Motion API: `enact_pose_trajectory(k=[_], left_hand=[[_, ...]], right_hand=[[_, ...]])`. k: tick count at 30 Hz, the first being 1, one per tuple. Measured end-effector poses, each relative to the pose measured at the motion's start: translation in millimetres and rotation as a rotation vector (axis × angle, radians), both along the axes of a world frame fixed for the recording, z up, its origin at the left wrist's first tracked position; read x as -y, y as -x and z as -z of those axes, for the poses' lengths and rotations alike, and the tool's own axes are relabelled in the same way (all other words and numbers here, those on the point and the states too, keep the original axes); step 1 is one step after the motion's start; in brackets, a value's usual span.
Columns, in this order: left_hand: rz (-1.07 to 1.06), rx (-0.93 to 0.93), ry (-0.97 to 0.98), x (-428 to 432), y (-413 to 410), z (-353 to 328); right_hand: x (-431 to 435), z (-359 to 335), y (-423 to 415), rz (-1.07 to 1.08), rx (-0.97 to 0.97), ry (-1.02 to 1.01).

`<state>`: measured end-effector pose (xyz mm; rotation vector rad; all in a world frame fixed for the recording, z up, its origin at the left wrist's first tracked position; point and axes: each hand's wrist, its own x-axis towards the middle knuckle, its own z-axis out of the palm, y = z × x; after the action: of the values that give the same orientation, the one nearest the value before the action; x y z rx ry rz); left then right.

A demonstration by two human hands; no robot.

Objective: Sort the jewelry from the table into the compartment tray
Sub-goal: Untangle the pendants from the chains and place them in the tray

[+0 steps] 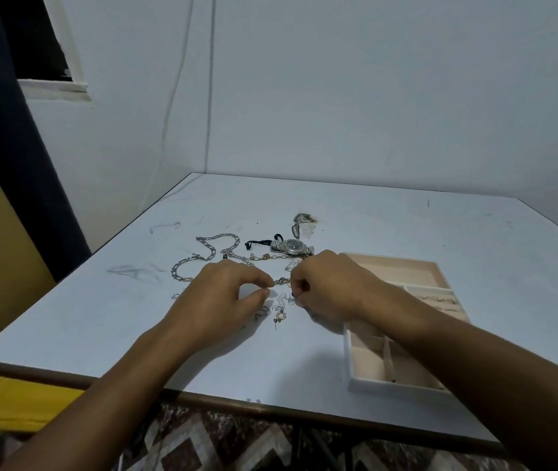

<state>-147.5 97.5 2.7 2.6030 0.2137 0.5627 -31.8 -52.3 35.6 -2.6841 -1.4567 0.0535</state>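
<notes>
Grip confirmed: left hand (223, 294) and right hand (325, 287) each pinch a small chain piece (281, 281); recommend lifting it clear, untangled, before carrying right to compartment tray (355, 380)

Dark curtain (5, 164) left; yellow cloth (16, 402) below; patterned floor (223, 440).
</notes>
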Motion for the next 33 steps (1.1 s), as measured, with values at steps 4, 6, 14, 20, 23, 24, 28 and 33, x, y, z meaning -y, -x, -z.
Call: enact_pose_trajectory(k=[4, 6, 14, 20, 23, 24, 28, 33], left_hand=[[-0.039, 0.040, 0.088, 4.4, -5.7, -1.1], [-0.093, 0.088, 0.223, 8.2, -9.4, -2.7], [-0.165, 0.262, 0.794, 20.6, -30.8, -12.8], [-0.172, 0.280, 1.233, 29.4, -41.2, -20.7], [-0.136, 0.248, 1.411, 36.5, -41.7, -21.5], [-0.127, 0.238, 1.473, 38.8, -42.2, -20.5], [-0.087, 0.198, 1.644, 45.5, -43.2, -12.1], [-0.012, 0.071, 1.742, 52.3, -43.3, -12.1]], right_hand=[[2.1, 1.1, -5.9, 0.010, -0.025, -0.053], [3.2, -0.2, -9.1, 0.013, -0.073, -0.098], [6.3, -17.4, -15.4, -0.010, -0.215, -0.220], [6.8, -30.1, -15.5, -0.041, -0.222, -0.273], [7.9, -38.3, -16.2, -0.042, -0.223, -0.267], [8.2, -40.9, -16.2, -0.040, -0.225, -0.259], [10.3, -47.1, -14.9, -0.032, -0.215, -0.186], [11.6, -53.8, -13.6, -0.027, -0.180, -0.199]])
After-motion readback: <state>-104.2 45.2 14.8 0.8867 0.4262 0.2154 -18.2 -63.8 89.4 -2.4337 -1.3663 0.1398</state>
